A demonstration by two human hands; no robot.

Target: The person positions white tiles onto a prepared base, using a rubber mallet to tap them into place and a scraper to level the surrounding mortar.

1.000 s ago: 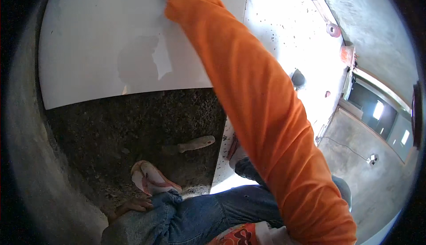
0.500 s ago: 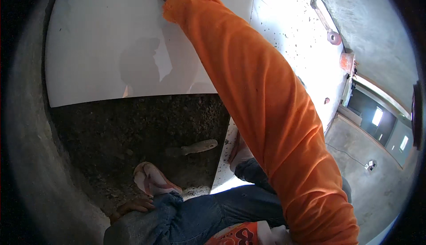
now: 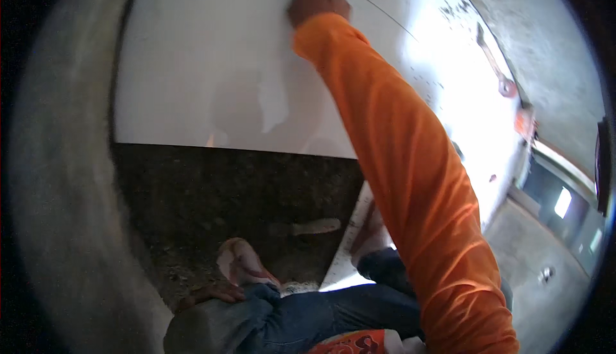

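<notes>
My right hand (image 3: 317, 4), in an orange sleeve, is at the top of the view over a large white floor tile (image 3: 192, 65). Its index finger stretches forward beside a thin tile joint, and the other fingers look curled; nothing shows in it. Low on the left, my left hand (image 3: 218, 292) rests beside my sandalled foot (image 3: 240, 261), fingers lying loosely out with nothing visible in them. Between the tile's near edge and my legs lies dark, rough mortar or soil (image 3: 212, 187). A trowel with a pale handle (image 3: 317, 227) lies on it, its blade dim and blurred.
A grey wall (image 3: 64, 161) runs close along the left. Brightly lit tiles with dark crumbs spread to the right, where a long-handled tool (image 3: 491, 52), a round roll (image 3: 507, 88) and a reddish tub (image 3: 524, 123) sit by the far wall.
The view has shifted, so the scene sits further right and lower. My right hand shows more fully now, with its index finger stretched out. My left hand remains by the foot.
</notes>
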